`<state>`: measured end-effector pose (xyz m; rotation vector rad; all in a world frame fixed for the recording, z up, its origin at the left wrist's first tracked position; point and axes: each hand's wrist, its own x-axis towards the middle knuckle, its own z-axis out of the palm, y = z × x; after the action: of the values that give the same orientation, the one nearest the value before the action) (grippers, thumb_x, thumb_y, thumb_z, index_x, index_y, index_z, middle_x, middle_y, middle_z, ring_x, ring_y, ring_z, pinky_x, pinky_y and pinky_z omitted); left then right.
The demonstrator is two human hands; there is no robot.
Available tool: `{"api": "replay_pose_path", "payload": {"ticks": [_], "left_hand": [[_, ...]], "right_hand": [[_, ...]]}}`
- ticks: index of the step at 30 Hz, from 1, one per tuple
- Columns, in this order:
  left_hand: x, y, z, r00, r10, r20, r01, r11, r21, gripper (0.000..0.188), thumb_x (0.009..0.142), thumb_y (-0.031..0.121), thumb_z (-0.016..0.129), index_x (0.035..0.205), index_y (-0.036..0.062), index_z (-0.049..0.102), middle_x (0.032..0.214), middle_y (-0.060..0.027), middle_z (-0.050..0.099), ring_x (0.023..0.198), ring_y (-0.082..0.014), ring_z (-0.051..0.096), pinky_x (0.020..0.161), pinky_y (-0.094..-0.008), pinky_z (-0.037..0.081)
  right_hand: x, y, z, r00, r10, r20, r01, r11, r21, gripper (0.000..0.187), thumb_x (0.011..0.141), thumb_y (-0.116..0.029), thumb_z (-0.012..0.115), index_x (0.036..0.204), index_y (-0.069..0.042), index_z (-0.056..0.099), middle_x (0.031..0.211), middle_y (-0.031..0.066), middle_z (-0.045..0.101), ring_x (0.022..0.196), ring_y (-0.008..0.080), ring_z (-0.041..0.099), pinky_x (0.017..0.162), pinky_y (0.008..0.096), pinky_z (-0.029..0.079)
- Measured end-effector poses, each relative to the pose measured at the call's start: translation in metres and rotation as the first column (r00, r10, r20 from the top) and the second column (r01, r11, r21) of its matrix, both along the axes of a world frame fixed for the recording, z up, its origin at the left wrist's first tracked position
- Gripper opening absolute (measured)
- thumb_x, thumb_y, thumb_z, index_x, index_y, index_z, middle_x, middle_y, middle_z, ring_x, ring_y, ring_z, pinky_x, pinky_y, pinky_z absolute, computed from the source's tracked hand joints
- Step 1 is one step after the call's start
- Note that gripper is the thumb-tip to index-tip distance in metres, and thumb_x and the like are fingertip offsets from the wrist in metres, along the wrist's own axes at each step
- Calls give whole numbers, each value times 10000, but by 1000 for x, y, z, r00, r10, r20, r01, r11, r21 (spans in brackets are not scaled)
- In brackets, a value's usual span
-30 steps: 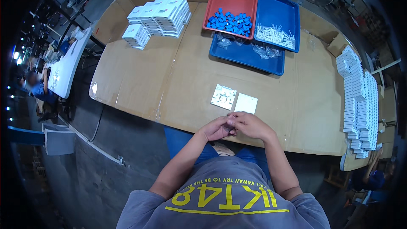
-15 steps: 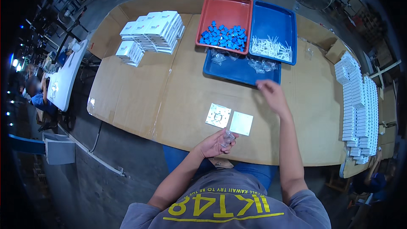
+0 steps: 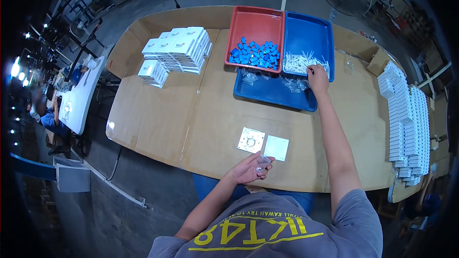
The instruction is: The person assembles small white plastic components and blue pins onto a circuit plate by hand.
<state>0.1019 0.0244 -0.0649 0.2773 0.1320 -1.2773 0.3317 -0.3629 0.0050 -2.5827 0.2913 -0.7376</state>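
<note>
My left hand (image 3: 249,168) is closed around a small clear plastic bag (image 3: 262,163), low over the near edge of the table. Just beyond it lie two flat square pieces side by side: a white plate with a cut-out pattern (image 3: 251,140) and a plain pale plate (image 3: 277,148). My right hand (image 3: 319,80) reaches to the near rim of the upper blue tray (image 3: 308,28), its fingers bent together at the edge of a heap of white plastic sticks (image 3: 301,62). What sits between those fingertips is hidden.
A red tray (image 3: 258,21) holds small blue parts (image 3: 256,53). A lower blue tray (image 3: 267,99) contains clear bags (image 3: 296,85). White boxes (image 3: 177,48) stand stacked at back left, more boxes (image 3: 406,114) along the right edge. A co-worker (image 3: 50,117) sits at the far left.
My right hand has moved away from me, from over the lower blue tray to the white sticks in the upper one. My left hand keeps the clear bag.
</note>
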Motion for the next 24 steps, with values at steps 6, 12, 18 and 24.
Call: {"api": "replay_pose_path", "payload": {"ticks": [6,12,18,24], "left_hand": [[0,3,0,1000,-13,-12,12,998,-67,602,1146,467,321,1476,0,508,1123,-105,654,790,-170,542,793,-340,466],[-7,0,-9,1000,-12,-4,12,1000,-8,597,1145,446,324,1489,-13,488,1172,-119,649,824,-183,571,816,-349,479],[-2,1,-6,1000,9,-18,-10,999,-50,606,1151,437,309,1519,-22,453,1225,-115,639,880,-188,614,869,-351,516],[1,-2,-10,999,34,39,-32,997,-64,598,1153,413,324,1536,-32,437,1227,-108,635,889,-181,622,887,-361,522]], "right_hand": [[3,0,5,997,-9,-76,8,1000,-7,146,923,-166,716,985,-43,763,1012,146,698,999,351,688,861,459,555],[1,-22,-1,1000,-6,17,5,1000,8,159,902,-161,734,993,-32,753,1020,163,730,954,341,705,835,445,555],[-79,38,10,961,212,175,-275,711,647,116,955,-99,748,1016,0,740,852,2,702,747,64,579,676,236,465],[-221,139,-14,885,428,-181,-24,430,902,142,947,-33,717,1079,-2,757,804,-51,627,720,24,515,658,205,412]]}}
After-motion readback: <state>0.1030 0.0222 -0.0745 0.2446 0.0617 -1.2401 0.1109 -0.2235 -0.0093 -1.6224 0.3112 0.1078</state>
